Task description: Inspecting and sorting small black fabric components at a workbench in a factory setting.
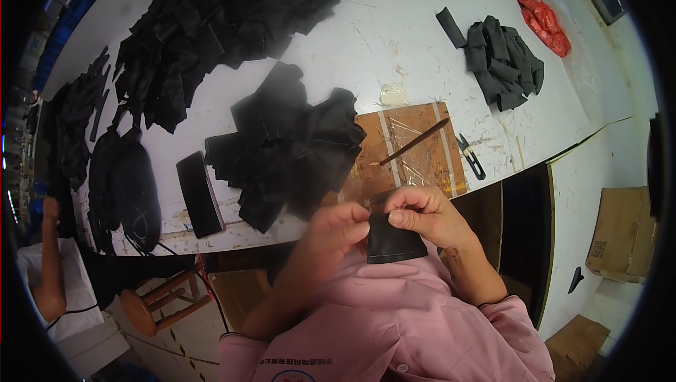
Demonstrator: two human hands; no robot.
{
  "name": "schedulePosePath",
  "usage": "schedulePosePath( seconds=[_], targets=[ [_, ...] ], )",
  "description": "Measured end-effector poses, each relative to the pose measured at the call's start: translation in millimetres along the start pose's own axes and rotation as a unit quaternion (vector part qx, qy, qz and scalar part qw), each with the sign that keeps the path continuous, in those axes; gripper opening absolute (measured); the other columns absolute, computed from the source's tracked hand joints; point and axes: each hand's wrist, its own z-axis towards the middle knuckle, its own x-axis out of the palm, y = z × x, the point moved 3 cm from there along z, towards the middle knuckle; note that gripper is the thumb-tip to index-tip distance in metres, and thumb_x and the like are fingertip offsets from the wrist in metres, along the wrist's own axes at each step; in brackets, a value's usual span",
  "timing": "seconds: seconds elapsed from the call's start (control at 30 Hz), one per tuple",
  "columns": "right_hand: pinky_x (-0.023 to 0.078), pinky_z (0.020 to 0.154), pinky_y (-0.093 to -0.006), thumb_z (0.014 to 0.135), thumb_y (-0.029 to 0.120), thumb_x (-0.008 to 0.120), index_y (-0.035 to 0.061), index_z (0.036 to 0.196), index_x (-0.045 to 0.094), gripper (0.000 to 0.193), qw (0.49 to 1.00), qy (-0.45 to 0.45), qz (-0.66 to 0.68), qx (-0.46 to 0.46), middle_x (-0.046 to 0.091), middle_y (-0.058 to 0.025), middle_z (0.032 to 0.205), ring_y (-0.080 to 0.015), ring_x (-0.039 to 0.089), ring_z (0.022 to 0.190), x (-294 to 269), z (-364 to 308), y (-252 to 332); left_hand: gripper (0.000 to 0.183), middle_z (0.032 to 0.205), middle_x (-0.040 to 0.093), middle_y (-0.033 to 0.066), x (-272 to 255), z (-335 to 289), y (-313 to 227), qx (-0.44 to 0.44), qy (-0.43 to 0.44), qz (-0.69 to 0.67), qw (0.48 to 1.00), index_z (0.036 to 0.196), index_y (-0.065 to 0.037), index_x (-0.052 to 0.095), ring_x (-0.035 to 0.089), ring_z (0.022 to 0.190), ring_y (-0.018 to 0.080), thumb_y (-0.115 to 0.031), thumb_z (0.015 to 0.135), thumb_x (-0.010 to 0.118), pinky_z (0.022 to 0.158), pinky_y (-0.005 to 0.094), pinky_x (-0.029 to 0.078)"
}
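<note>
Close to my body, a small black fabric piece point(394, 242) with a pale stitch line along its lower edge hangs between my hands. My left hand point(339, 227) pinches its upper left corner. With thumb and fingers, my right hand point(426, 216) grips the top edge on the other side. Just beyond my hands lies a brown board point(415, 160) with clear tape across it, and a thin brown pointed stick point(415, 141) rests on top. Black-handled thread snips point(473, 158) lie right of the board. A loose pile of black fabric pieces point(289, 146) spreads to the left of the board.
A large black fabric heap point(211, 23) covers the far left of the white table point(331, 51). Dark strips point(503, 65) and a red plastic bag point(543, 23) lie far right. A black phone-like slab point(200, 195) is near the front edge. A wooden stool point(165, 304) and another person's arm point(51, 262) are at left.
</note>
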Motion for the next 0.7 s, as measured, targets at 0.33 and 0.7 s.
schedulePosePath(
  seconds=[0.33,0.7],
  targets=[
    [0.040,0.064,-0.0166,0.080,0.006,0.055,0.0023,0.080,0.057,0.004,1.000,0.027,0.002,0.010,0.056,0.0030,0.074,-0.0027,0.049,0.069,-3.7,4.0,-2.8,0.015,0.083,0.059,0.0088,-4.7,1.7,1.5,-0.031,0.026,-0.047,0.998,0.089,0.004,0.053,0.056,0.073,0.0123,-0.005,0.078,0.050,0.069,0.0230,0.044],
    [0.040,0.064,-0.0171,0.078,0.003,0.056,0.0024,0.078,0.057,0.001,1.000,-0.010,0.022,-0.013,0.056,0.0031,0.075,-0.0030,0.049,0.069,-2.0,6.5,-11.1,0.016,0.077,0.055,0.0056,-3.2,2.2,5.1,-0.018,-0.040,-0.023,0.999,0.090,0.002,0.052,0.050,0.070,0.0106,-0.012,0.083,0.050,0.065,0.0227,0.040]
  ],
)
